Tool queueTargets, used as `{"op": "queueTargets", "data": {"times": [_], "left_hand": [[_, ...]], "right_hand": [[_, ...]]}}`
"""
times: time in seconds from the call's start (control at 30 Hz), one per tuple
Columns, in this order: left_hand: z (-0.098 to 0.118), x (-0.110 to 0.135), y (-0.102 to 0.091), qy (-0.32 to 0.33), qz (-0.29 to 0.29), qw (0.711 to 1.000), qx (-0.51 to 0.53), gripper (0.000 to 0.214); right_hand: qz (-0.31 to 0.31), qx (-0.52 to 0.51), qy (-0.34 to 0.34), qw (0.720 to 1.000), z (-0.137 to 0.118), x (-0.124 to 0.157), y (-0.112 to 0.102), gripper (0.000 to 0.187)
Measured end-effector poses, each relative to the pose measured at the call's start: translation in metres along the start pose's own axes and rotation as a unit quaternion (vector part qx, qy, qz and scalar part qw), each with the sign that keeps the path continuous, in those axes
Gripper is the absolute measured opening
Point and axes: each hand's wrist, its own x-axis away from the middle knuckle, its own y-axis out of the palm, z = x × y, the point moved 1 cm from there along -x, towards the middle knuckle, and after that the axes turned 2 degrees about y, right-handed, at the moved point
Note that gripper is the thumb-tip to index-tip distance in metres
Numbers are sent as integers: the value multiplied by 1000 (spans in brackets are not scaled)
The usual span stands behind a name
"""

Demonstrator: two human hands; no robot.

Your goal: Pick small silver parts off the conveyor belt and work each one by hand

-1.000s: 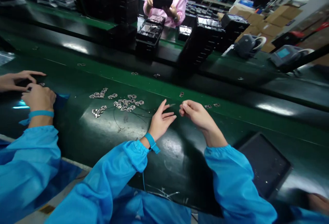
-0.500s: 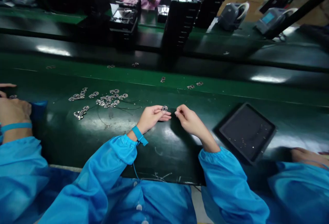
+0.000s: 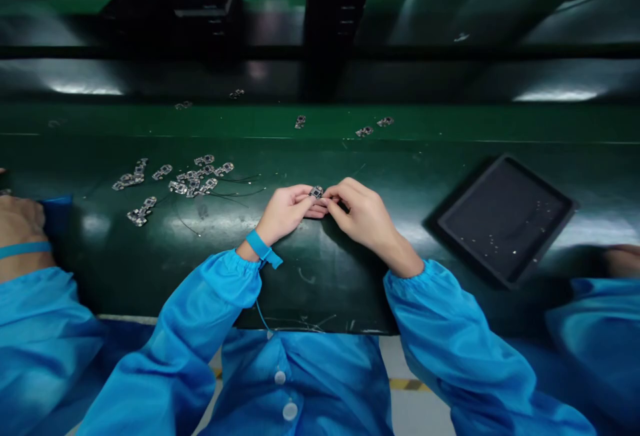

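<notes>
Left hand (image 3: 286, 211) holds small board (image 3: 316, 192): silvery, dark-centred.

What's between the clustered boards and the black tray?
Head view, left to right: thin cables, left hand holding a small board, right hand close by, then green tabletop.

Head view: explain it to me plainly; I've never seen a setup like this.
There is no machine here, only a person's two bare hands. A camera worn on the head takes every picture, looking forward and down. The left hand holds a small board. The right hand pinches close beside it; what it grips, if anything, is too small to tell. On the bench, loose boards lie mostly to the left, and a tray with tiny bits to the right. At the left edge is a co-worker's hand.
</notes>
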Motion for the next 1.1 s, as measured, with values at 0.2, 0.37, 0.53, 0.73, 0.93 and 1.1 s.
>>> {"op": "queueTargets", "data": {"times": [0.2, 0.37, 0.53, 0.73, 0.93, 1.1], "left_hand": [[2, 1, 1, -2, 5, 1000, -17, 20], [2, 0, 2, -6, 3, 1000, -12, 18], [3, 0, 2, -15, -4, 1000, -14, 17], [8, 2, 2, -27, -15, 999, -31, 15], [11, 3, 3, -24, -12, 999, -21, 14], [11, 3, 3, -25, -12, 999, -17, 14]], "right_hand": [[3, 5, 6, 1000, 0, 1, 3, 11], [8, -8, 16, 1000, 1, 0, 3, 8], [20, -9, 20, 1000, 1, -1, 4, 6], [38, -17, 13, 999, 3, -1, 5, 9], [37, -48, 11, 998, 1, -1, 4, 14], [42, -54, 1, 998, 0, -1, 1, 13]]}}
